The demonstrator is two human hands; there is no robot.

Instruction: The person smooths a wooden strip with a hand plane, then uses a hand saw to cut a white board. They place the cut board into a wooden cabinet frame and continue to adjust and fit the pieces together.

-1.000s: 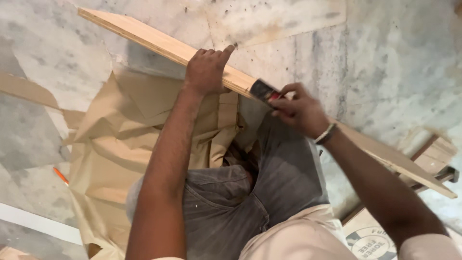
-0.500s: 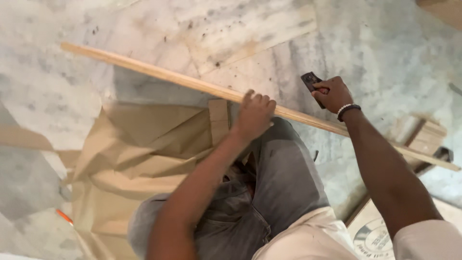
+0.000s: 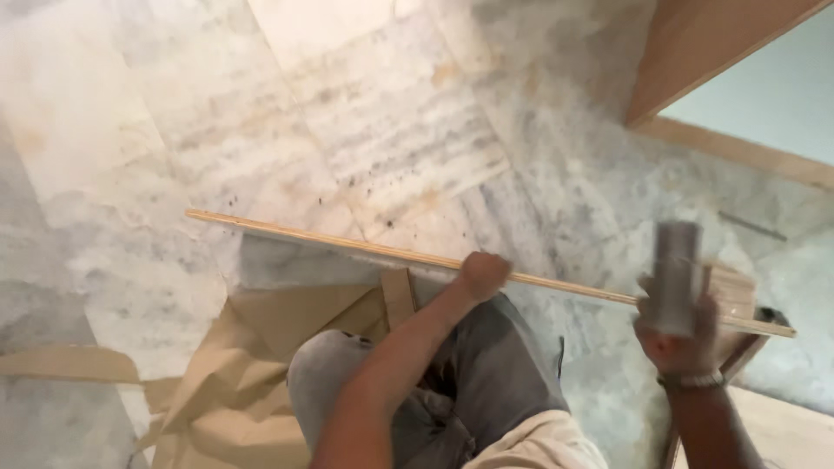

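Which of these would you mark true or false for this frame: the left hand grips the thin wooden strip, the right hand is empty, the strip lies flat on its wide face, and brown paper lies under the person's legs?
1. The left hand grips the thin wooden strip. True.
2. The right hand is empty. False: it holds a blurred grey cylindrical object upright.
3. The strip lies flat, wide face towards the camera. False: only its narrow edge shows.
4. Brown paper lies on the marble floor under the person's legs. True.
5. The right wrist is bare. False: it wears a pale wristband.
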